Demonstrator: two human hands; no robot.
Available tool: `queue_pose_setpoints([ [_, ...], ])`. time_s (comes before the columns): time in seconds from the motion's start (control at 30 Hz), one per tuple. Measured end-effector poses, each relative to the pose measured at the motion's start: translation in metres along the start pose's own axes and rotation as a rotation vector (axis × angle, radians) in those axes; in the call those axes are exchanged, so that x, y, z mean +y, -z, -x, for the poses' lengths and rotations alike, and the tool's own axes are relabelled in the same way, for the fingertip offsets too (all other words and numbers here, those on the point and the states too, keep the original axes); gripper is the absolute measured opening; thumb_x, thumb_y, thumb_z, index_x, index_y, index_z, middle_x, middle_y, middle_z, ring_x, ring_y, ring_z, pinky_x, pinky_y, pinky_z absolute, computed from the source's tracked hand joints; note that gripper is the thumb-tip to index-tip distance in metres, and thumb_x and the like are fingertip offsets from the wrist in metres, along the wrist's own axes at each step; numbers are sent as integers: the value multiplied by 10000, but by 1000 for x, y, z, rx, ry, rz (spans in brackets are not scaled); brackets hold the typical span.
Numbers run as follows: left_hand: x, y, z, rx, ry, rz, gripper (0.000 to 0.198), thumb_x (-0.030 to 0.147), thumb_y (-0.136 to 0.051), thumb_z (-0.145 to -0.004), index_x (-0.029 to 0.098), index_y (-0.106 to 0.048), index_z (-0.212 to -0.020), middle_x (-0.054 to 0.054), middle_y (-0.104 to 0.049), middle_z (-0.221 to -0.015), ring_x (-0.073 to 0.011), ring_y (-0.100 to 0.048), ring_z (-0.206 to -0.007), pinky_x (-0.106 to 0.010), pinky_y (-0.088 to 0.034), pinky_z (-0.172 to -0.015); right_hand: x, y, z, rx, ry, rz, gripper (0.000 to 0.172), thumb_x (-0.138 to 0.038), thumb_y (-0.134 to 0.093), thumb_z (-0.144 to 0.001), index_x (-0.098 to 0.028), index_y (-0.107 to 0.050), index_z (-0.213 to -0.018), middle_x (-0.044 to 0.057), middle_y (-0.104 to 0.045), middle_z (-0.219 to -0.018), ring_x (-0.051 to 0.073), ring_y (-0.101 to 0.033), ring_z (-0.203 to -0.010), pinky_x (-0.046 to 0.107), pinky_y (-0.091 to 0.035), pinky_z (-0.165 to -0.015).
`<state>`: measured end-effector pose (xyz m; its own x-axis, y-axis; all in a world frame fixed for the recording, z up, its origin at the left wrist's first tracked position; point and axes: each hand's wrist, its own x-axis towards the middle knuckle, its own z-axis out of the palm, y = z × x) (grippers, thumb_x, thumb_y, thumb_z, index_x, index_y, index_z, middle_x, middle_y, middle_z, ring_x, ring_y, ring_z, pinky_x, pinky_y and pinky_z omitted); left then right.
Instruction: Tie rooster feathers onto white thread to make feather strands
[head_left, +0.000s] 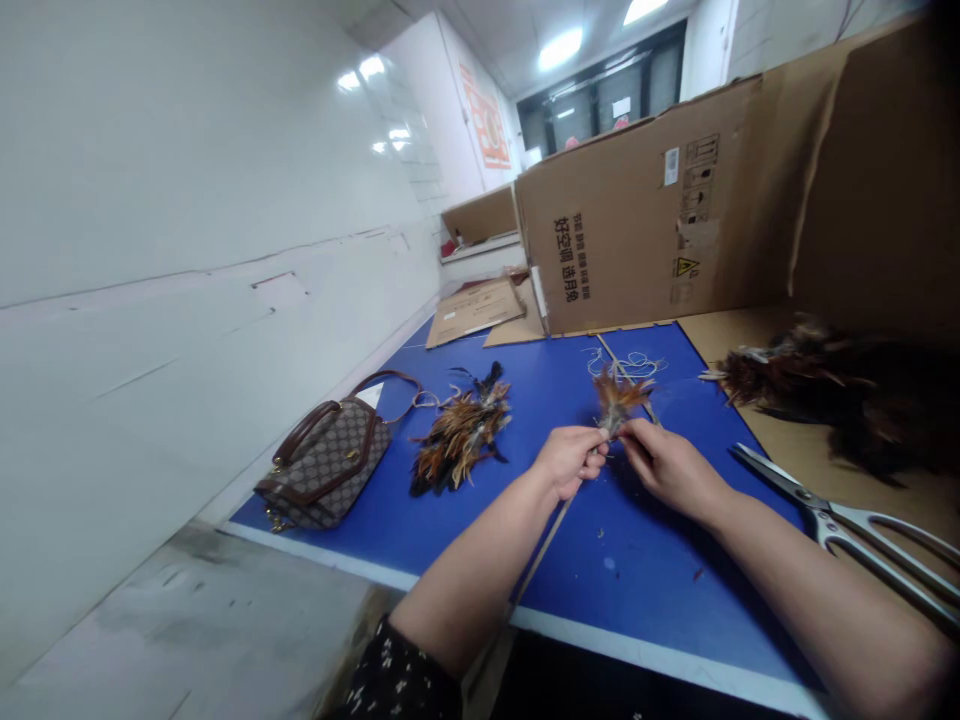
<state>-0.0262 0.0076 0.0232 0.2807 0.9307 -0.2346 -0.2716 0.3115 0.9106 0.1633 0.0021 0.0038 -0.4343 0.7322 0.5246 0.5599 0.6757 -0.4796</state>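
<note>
Over the blue tabletop (525, 545), my left hand (574, 460) is closed on the base of a small orange-brown feather bunch (616, 395) and a thin stick (551, 535) that slants down toward the table's front edge. My right hand (664, 465) meets it from the right, its thumb and fingers pinched at the bunch's base; whether it grips feathers or thread there is too small to tell. Left of my hands lies a pile of brown and black feathers (461, 430). White string (634, 365) lies loosely tangled behind the bunch.
A patterned brown handbag (326, 465) sits at the left by the wall. Large scissors (847, 520) lie open at the right, below dark feather bundles (795, 370) on cardboard. A tall cardboard panel (637, 220) stands along the back, with flat cardboard pieces (476, 312) beside it.
</note>
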Motion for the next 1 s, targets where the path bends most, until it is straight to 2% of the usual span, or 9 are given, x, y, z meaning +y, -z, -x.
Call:
queue_pose_setpoints([
  [0.23,-4,19,-3,2,10,91,358,305,-849,-699,49,-695,-895,-16,-540,-689,-24,-374,-463,-180,-122,-406,-3,-6,1,-28,1,27,171,-248,-411,-1037,-231,-562,-1115,94,-719,-978,236,-694,-858,330,-519,-766],
  [0.4,6,45,-10,247,-106,24,372,359,-844,-707,63,-678,-861,-23,-565,-669,-55,-434,-467,-197,-199,-398,14,-8,2,31,-62,104,190,-267,-447,-1009,-230,-586,-1133,103,-732,-978,244,-702,-827,354,-541,-784],
  [0.6,23,81,-18,490,-244,-53,319,358,-796,-756,128,-578,-722,-5,-549,-636,-53,-421,-459,-195,-243,-403,29,-12,2,-15,-114,168,223,-313,-447,-1010,-227,-612,-1131,103,-754,-970,258,-726,-822,362,-551,-767],
  [0.7,23,87,-21,545,-252,-130,317,362,-763,-795,143,-560,-688,5,-529,-586,-59,-407,-435,-200,-246,-407,30,-15,2,-40,-92,178,220,-313,-466,-1002,-224,-625,-1125,104,-765,-980,256,-731,-819,357,-552,-754],
  [0.83,16,90,-24,569,-197,-276,316,352,-736,-818,153,-571,-636,26,-462,-476,-76,-382,-396,-217,-264,-425,28,-16,3,-92,-71,173,218,-303,-465,-1005,-231,-635,-1121,102,-768,-1024,253,-735,-856,350,-551,-763],
  [1.0,14,106,-29,669,-160,-457,217,306,-788,-758,165,-635,-694,8,-528,-493,-140,-538,-495,-235,-382,-521,27,-13,3,-137,-68,164,225,-308,-459,-1012,-227,-644,-1109,96,-765,-1012,249,-733,-867,346,-548,-771],
])
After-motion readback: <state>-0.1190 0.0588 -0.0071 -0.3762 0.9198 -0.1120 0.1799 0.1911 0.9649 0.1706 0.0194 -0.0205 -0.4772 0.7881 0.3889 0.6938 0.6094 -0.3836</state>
